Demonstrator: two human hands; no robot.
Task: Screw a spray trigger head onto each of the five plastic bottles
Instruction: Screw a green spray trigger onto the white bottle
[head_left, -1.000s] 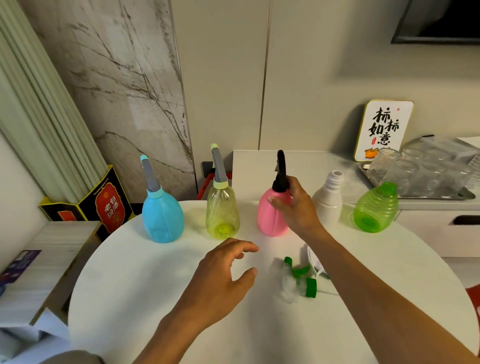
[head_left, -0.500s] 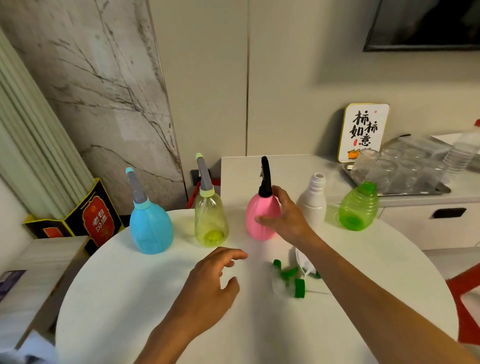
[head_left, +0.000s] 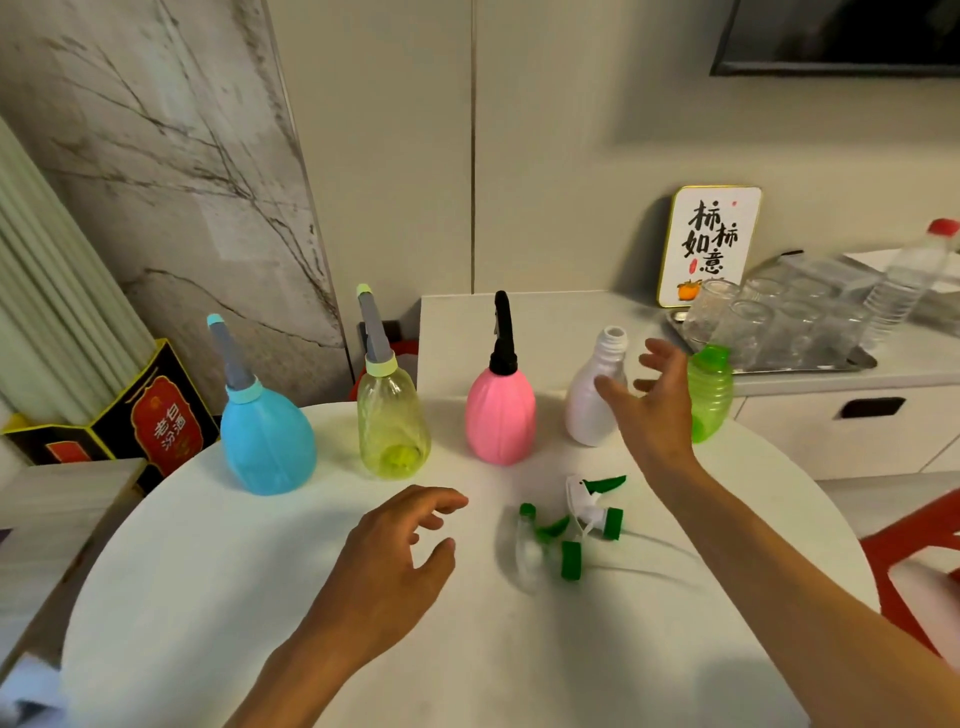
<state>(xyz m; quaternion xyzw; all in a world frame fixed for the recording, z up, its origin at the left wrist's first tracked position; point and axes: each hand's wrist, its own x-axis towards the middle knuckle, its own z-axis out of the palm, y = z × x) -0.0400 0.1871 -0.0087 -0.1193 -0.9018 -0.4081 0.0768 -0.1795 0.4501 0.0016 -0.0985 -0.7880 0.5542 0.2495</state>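
Head view showed five bottles in a row along the far edge of the round table (head_left: 208, 597). Blue bottle (head_left: 267, 441), yellow bottle (head_left: 393, 426) and pink bottle (head_left: 500, 415) each carried a head. White bottle (head_left: 592, 400) stood with its neck bare; green bottle (head_left: 709, 395) stood just right of it. Two loose trigger heads (head_left: 576, 525) lay on the table nearer the person. Right hand (head_left: 649, 400) was spread wide beside the white bottle, holding nothing. Left hand (head_left: 400, 566) hovered over the table, fingers loosely curled, empty.
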